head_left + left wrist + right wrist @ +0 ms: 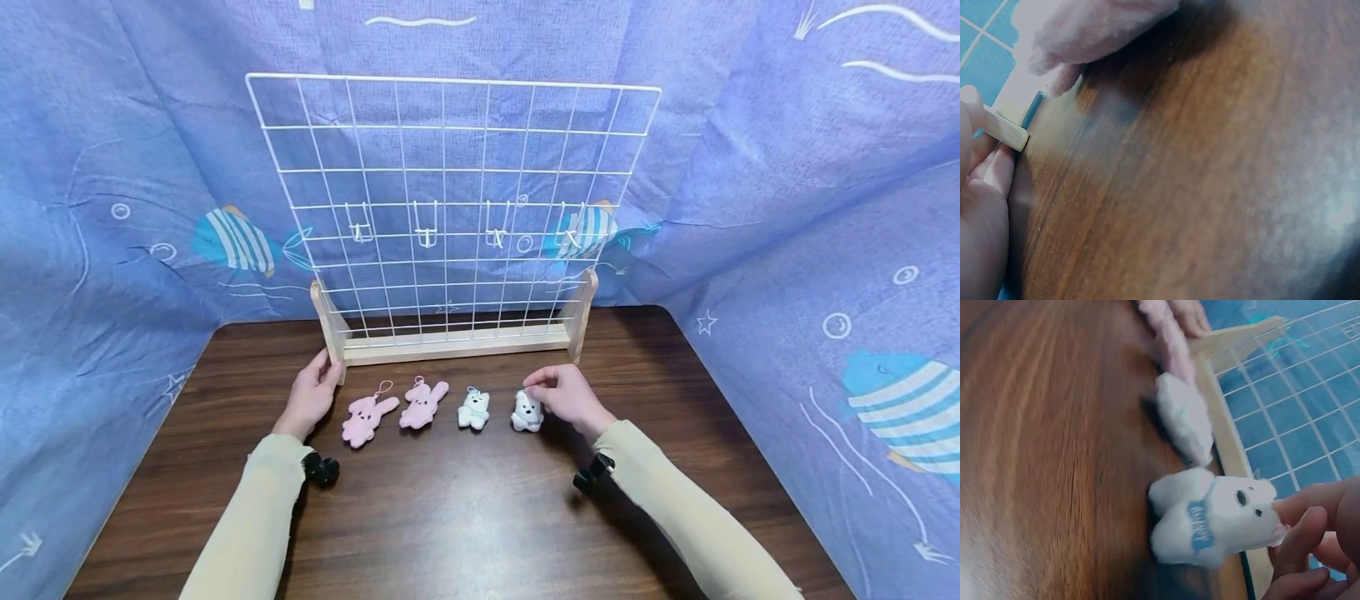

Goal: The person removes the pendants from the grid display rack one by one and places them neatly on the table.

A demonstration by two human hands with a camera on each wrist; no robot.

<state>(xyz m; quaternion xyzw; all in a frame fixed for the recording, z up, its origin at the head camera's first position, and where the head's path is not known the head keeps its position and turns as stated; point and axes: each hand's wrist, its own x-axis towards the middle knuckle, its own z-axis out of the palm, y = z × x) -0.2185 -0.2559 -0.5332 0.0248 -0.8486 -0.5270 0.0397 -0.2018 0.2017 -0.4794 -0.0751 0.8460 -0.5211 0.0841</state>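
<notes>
My right hand pinches the top of a white bear plush charm at the right end of a row. In the right wrist view, thumb and fingertips meet by the bear's head, and a blue ribbon with lettering crosses its body. My left hand holds the left wooden foot of a white wire grid rack, thumb on one side and fingers on the other in the left wrist view. Between the hands lie another white bear charm and two pink rabbit charms, one left, one middle.
Several white hooks, including one, hang in a line across the grid. The rack's right wooden foot stands behind my right hand. A blue fish-print cloth surrounds the dark wooden table at the back and sides.
</notes>
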